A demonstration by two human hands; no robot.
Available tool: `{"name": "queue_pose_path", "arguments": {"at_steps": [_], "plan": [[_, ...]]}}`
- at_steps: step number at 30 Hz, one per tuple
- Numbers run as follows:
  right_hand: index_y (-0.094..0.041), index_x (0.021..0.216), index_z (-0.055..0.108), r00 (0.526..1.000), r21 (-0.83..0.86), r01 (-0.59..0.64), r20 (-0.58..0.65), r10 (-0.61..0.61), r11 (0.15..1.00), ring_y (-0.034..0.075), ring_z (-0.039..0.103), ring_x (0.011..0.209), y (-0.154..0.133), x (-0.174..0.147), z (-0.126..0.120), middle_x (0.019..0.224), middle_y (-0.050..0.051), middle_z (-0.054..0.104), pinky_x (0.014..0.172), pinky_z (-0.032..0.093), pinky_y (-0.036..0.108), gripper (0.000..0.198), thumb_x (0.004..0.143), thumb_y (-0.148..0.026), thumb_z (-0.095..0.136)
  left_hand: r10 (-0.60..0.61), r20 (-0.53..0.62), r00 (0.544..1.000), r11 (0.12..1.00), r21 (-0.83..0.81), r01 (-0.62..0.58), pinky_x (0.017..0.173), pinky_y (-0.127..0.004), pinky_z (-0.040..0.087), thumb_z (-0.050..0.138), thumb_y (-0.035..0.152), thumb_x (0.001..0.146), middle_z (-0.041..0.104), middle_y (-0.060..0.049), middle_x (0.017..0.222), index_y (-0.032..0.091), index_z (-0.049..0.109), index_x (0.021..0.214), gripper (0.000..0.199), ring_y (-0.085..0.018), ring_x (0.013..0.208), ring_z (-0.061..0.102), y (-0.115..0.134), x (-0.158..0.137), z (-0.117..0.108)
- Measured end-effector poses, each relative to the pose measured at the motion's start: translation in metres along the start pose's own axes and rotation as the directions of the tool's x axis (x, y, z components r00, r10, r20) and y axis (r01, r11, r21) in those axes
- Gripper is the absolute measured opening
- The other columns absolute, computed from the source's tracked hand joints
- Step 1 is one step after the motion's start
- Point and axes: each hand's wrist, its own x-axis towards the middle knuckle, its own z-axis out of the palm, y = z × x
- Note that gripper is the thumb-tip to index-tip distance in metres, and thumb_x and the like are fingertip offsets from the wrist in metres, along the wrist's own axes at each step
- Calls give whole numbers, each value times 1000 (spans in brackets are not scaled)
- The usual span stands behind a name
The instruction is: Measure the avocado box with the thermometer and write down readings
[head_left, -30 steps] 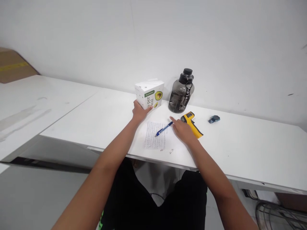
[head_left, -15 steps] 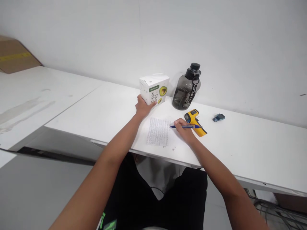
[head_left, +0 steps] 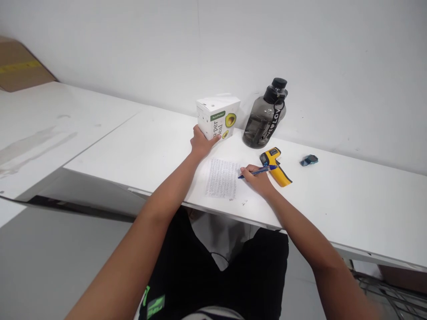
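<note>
My left hand is wrapped round the lower front of a white box with avocado pictures, which stands on the table. In my right hand is a blue pen, its tip pointing left beside the right edge of a patch of dense handwriting. Whether that writing is on paper or straight on the tabletop, I cannot tell. Just beyond my right hand lies a yellow and black infrared thermometer, partly behind the pen. A large dark see-through water bottle stands right of the box.
Farther right on the white table lies a small teal and black object. A cardboard box with yellow tape sits at the far left. Behind everything rises a white wall. Cables show under the table at lower right.
The pen has tilted, its rear end now higher, with the right hand still by the handwriting. My left hand keeps its hold on the box. The whole view has shifted slightly.
</note>
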Motion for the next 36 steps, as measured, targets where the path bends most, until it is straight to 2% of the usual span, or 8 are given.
{"name": "queue_pose_path", "arguments": {"at_steps": [10, 16, 22, 31, 36], "plan": [[-24, 61, 50, 997, -54, 44, 64, -41, 998, 18, 50, 67, 2, 1, -1, 61, -1, 52, 66, 38, 32, 42, 87, -57, 57, 17, 7, 1000, 1000, 5, -17, 120, -63, 43, 87, 53, 73, 60, -11, 146, 31, 37, 131, 79, -42, 140, 58, 2, -2, -1], [-24, 62, 51, 1000, -35, 30, -8, -30, 999, 18, 50, 69, 2, 0, -1, 63, 0, 52, 67, 40, 32, 41, 87, -55, 57, 17, -2, 1000, 1000, 2, -17, 121, -65, 43, 88, 52, 73, 61, -10, 145, 33, 37, 132, 80, -43, 140, 58, 1, 0, 1], [-25, 58, 49, 999, -23, 15, 32, -14, 1000, 17, 47, 65, 1, 1, -2, 58, -1, 49, 63, 38, 32, 43, 85, -56, 60, 20, 1, 1000, 1000, -10, -20, 121, -65, 43, 88, 51, 73, 59, -11, 148, 32, 38, 132, 79, -42, 142, 57, 0, 0, 1], [-24, 60, 51, 1000, -10, 4, 8, -4, 1000, 17, 49, 66, -1, 0, -1, 60, -1, 52, 66, 40, 33, 41, 85, -56, 58, 17, -4, 1000, 1000, 7, -17, 119, -66, 44, 87, 53, 73, 61, -11, 146, 32, 38, 135, 82, -43, 139, 58, -2, 1, 2], [-25, 58, 48, 1000, -8, 2, -13, -2, 1000, 17, 46, 64, -1, 0, -2, 58, -2, 47, 65, 40, 32, 44, 84, -57, 62, 13, -7, 1000, 1000, -20, -13, 119, -66, 45, 89, 54, 72, 61, -11, 145, 32, 39, 135, 84, -43, 139, 57, -3, 1, 2]]}}
